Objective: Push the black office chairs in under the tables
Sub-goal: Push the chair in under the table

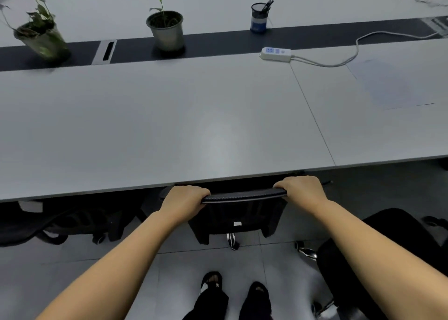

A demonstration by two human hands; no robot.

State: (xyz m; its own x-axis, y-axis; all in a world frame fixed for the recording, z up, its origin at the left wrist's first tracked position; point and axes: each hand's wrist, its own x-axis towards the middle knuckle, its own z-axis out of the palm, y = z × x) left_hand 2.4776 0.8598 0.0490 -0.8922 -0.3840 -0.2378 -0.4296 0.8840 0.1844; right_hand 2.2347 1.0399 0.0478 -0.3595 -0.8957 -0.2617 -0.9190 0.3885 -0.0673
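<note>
Both hands, left [184, 199] and right [303, 190], curl fingers closed around the black chair's backrest [243, 196] at the table edge [97, 191].

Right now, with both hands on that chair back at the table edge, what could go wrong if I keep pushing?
The left hand and right hand grip the chair back close to the table edge; knuckles could get pinched. The second black chair on the right stands close and may snag.

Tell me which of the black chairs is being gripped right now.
The middle chair: the left hand and right hand clasp its backrest top at the table edge. The chairs at left and right are untouched.
</note>
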